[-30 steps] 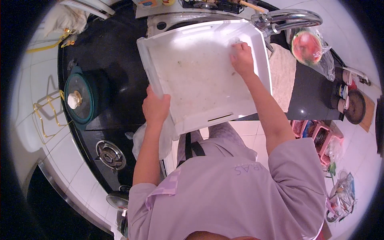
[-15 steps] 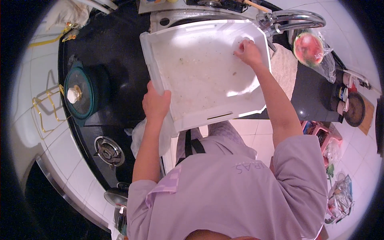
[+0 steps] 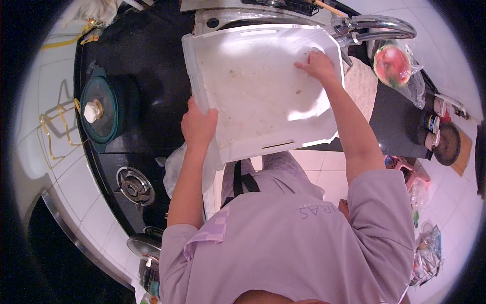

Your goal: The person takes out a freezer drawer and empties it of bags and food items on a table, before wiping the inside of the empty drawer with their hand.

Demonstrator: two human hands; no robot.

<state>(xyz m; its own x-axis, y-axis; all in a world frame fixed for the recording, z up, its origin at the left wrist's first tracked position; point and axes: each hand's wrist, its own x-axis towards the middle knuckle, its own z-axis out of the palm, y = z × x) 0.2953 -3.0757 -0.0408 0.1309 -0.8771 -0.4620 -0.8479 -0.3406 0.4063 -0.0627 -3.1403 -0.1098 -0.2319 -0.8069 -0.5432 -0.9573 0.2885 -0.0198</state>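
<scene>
A large white plastic bin (image 3: 248, 106), shallow and shaped like a fridge drawer, is held over the sink (image 3: 205, 16) with its inside facing me. Small dark specks and a brown bit lie on its inner surface. My left hand (image 3: 199, 124) is closed around the bin's left rim, thumb on the near side. Inside the bin, toward the far right corner, my right hand (image 3: 321, 66) presses its bent fingers against the surface. Something pale may be under those fingertips, but I cannot make it out.
A chrome faucet (image 3: 385, 21) arches behind the bin's right corner. Right of it are a beige cloth (image 3: 362, 86) and a cut watermelon (image 3: 392, 65) in plastic. A green lidded pot (image 3: 104, 111) stands left, near a gas burner (image 3: 134, 186). Jars (image 3: 433, 122) line the right counter end.
The bin shifts very slightly in view along with the counter. My right hand stays at nearly the same spot inside it, and my left hand keeps its hold on the rim.
</scene>
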